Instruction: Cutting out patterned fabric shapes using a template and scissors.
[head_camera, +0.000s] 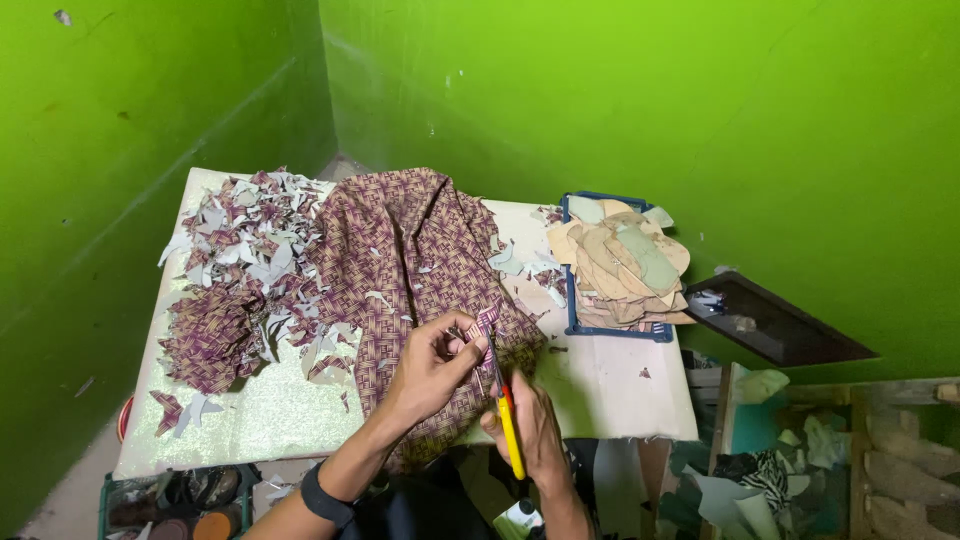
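Left hand (425, 365) — raised over the near edge of the tabletop (600, 385), fingers (452, 335) pinched on a small patterned fabric piece (483, 325), which stands up between thumb and fingertips just above the large cloth. A dark band sits on the left wrist.

Right hand (532, 430) — below and to the right of the left, fingers clenched around the yellow handles of a pair of scissors (505, 405). The blades point up and away from the person, reaching the lower edge of the small piece; whether they are biting into it cannot be told.

Large cloth (415, 255) — purple and tan woven-pattern fabric, heaped across the middle of the tabletop and hanging over its near edge beneath both hands.

Heap of offcuts (245, 270) — patterned and pale backing scraps, piled on the left part of the tabletop, touching the large cloth; a few loose scraps lie nearer the front left corner.

Blue tray (572, 300) — at the back right of the tabletop, holding a stack of tan cut shapes (620, 265) with a pale green one on top.

Dark flat board (780, 325) — right of the tabletop, against the green wall.

Wooden crate (900, 395) — lower right, holding assorted pale and dark cut pieces.

Crate of round items — under the front left of the tabletop, partly hidden.
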